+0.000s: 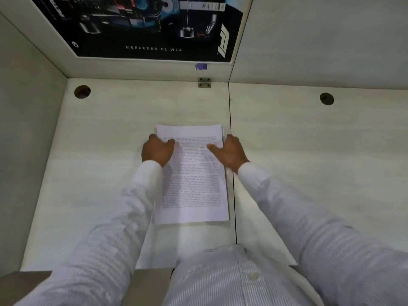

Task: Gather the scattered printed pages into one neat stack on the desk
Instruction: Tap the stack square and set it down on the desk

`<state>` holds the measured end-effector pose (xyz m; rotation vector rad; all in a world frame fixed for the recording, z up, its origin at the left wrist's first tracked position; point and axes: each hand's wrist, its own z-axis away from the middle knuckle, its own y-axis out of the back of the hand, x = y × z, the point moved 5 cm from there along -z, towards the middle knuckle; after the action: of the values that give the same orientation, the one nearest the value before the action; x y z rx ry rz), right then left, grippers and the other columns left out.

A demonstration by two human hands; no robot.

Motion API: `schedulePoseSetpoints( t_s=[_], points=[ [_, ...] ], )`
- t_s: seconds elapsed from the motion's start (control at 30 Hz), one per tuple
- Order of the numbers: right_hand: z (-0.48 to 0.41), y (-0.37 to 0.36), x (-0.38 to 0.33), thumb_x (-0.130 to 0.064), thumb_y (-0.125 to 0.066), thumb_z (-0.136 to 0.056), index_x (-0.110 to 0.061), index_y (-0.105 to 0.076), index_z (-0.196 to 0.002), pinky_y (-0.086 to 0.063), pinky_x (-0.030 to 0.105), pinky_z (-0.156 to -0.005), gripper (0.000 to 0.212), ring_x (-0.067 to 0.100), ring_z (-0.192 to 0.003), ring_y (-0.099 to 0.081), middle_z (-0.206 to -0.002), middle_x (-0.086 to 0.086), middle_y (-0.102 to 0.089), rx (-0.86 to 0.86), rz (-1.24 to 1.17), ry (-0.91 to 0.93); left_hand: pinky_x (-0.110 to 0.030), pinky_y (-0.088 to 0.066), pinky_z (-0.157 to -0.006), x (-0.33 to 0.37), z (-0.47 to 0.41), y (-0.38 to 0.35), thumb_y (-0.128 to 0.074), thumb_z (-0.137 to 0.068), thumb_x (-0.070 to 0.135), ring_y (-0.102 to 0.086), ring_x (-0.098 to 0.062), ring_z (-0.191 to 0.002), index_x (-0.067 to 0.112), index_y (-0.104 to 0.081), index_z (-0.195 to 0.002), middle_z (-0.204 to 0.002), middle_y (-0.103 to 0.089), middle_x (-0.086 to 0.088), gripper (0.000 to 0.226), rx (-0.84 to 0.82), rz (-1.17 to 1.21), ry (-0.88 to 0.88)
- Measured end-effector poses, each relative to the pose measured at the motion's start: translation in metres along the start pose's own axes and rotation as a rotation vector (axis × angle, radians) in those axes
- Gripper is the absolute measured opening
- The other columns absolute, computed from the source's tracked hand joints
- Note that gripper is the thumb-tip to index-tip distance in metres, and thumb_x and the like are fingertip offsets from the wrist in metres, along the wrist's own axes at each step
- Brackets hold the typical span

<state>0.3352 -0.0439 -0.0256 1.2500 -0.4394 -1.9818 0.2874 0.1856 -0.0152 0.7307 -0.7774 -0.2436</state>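
Poster [141, 29] cropped at top; print on the stack [194, 173] illegible.

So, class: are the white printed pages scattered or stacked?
Stacked: one pile of white printed pages on the pale desk, right edges slightly uneven.

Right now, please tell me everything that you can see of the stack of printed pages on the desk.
The stack of printed pages lies flat on the pale desk, just left of a dark seam, long side pointing away from the person. Its top sheet is white paper with dense black text. Edges are nearly aligned; lower sheets peek out on the right. The left hand holds its left edge, the right hand its right edge, thumbs on top.
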Motion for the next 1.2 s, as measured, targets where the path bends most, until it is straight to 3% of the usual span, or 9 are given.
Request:
schedulePoseSetpoints(
  t_s=[0.07, 0.27, 0.47, 0.57, 0.67, 0.73, 0.8, 0.93, 1.2],
  points=[
    [-0.021, 0.01, -0.015, -0.04, -0.073, -0.086, 0.0, -0.057, -0.121, -0.048, 0.028, -0.087, 0.055, 0.024, -0.111, -0.06, -0.119, 0.007, -0.061, 0.008, -0.023, -0.01, -0.031, -0.046, -0.083, 0.014, -0.021, 0.001, -0.059, -0.093, 0.039, -0.06, -0.034, -0.113, -0.002, -0.05, -0.127, -0.127, -0.061, -0.017, 0.054, 0.009, -0.016, 0.033],
    [-0.046, 0.005, -0.025, -0.04, -0.072, -0.085, 0.001, -0.055, -0.124, -0.05, 0.035, -0.094, 0.06, 0.031, -0.118, -0.057, -0.128, 0.015, -0.059, 0.016, 0.074, -0.035, -0.037, -0.049, -0.088, 0.024, -0.038, -0.008, -0.057, -0.093, 0.037, -0.062, -0.036, -0.11, -0.002, -0.054, -0.12, -0.122, -0.064, -0.018, 0.048, 0.049, -0.115, 0.062],
    [-0.048, 0.0, -0.021, -0.032, -0.069, -0.088, 0.001, -0.056, -0.119, -0.049, 0.035, -0.091, 0.048, 0.033, -0.114, -0.057, -0.123, 0.016, -0.061, 0.074, 0.108, -0.028, -0.033, -0.049, -0.075, 0.015, -0.048, -0.008, -0.056, -0.09, 0.039, -0.067, -0.035, -0.095, -0.003, -0.062, -0.108, -0.107, -0.07, -0.016, 0.045, 0.066, -0.064, 0.078],
    [-0.044, -0.005, -0.024, -0.03, -0.063, -0.092, 0.001, -0.047, -0.13, -0.045, 0.04, -0.1, 0.052, 0.037, -0.124, -0.05, -0.133, 0.022, -0.053, 0.081, 0.196, 0.011, -0.039, -0.05, -0.085, 0.017, -0.044, -0.008, -0.053, -0.094, 0.037, -0.063, -0.037, -0.107, -0.002, -0.053, -0.124, -0.121, -0.065, -0.018, 0.049, 0.071, -0.114, 0.068],
    [-0.031, -0.016, -0.032, -0.035, -0.048, -0.1, -0.003, -0.023, -0.153, -0.024, 0.045, -0.12, 0.067, 0.038, -0.146, -0.024, -0.159, 0.023, -0.023, 0.165, 0.453, 0.157, -0.049, -0.04, -0.102, 0.021, -0.032, -0.011, -0.045, -0.1, 0.033, -0.044, -0.039, -0.133, 0.001, -0.02, -0.152, -0.151, -0.038, -0.021, 0.067, 0.171, -0.303, -0.087],
    [-0.024, -0.032, -0.044, -0.035, -0.038, -0.104, -0.005, -0.019, -0.155, -0.012, 0.047, -0.123, 0.062, 0.036, -0.151, -0.014, -0.163, 0.02, -0.014, 0.2, 0.571, 0.329, -0.053, -0.024, -0.116, 0.025, -0.023, -0.02, -0.039, -0.102, 0.032, -0.024, -0.037, -0.146, 0.005, -0.016, -0.155, -0.161, -0.02, -0.017, 0.064, 0.248, -0.446, -0.333],
    [-0.023, -0.05, -0.051, -0.033, -0.033, -0.105, -0.008, -0.022, -0.155, -0.007, 0.046, -0.124, 0.057, 0.033, -0.152, -0.012, -0.164, 0.017, -0.015, 0.139, 0.585, 0.45, -0.053, -0.011, -0.12, 0.022, -0.023, -0.037, -0.033, -0.103, 0.034, -0.011, -0.033, -0.151, 0.011, -0.017, -0.156, -0.164, -0.012, -0.013, 0.06, 0.177, -0.53, -0.5],
    [-0.031, -0.069, -0.031, -0.046, -0.029, -0.104, -0.017, -0.023, -0.157, -0.001, 0.042, -0.125, 0.06, 0.026, -0.153, -0.008, -0.165, 0.011, -0.013, 0.008, 0.588, 0.49, -0.054, -0.005, -0.121, -0.01, -0.035, -0.056, -0.018, -0.101, 0.048, -0.001, -0.028, -0.153, 0.021, -0.012, -0.158, -0.166, -0.006, -0.007, 0.063, 0.034, -0.641, -0.525],
    [-0.087, -0.039, -0.011, -0.064, -0.013, -0.098, -0.022, -0.005, -0.159, 0.002, 0.052, -0.123, 0.075, 0.026, -0.153, 0.008, -0.166, 0.009, 0.005, 0.055, 0.69, 0.34, -0.052, -0.003, -0.122, -0.018, -0.04, -0.061, -0.008, -0.098, 0.056, -0.002, -0.026, -0.153, 0.026, -0.01, -0.158, -0.166, -0.006, -0.003, 0.068, 0.057, -0.654, -0.527]
  ],
)
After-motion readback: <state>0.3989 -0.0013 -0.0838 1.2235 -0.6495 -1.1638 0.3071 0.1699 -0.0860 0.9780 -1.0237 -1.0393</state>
